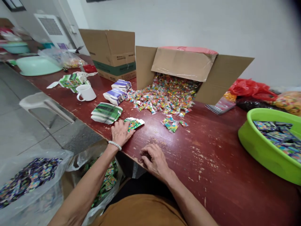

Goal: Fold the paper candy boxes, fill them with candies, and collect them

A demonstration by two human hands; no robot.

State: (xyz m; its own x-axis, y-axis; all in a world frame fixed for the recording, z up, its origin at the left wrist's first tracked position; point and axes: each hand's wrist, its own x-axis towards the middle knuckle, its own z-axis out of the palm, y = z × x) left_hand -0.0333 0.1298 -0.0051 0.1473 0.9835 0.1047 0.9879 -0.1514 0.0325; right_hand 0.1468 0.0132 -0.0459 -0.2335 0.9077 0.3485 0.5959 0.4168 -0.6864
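Observation:
My left hand point(120, 132) rests palm down on a flat green printed carton point(134, 123) lying on the red wooden table point(211, 150). My right hand point(154, 158) lies near the table's front edge with fingers curled against the wood, holding nothing. Just beyond the left hand is a stack of flat green cartons point(106, 112). A small clump of colourful candy packets point(172, 125) lies ahead of the right hand. Behind it, a tipped cardboard box point(185, 64) spills a big heap of candy packets point(166, 94).
Purple folded boxes point(117, 94), a white mug point(86, 93) and another cardboard box point(113, 53) stand at the left back. A lime green basin point(263, 147) with printed packs sits at right. Plastic bags of packs point(28, 179) hang below the table's left edge.

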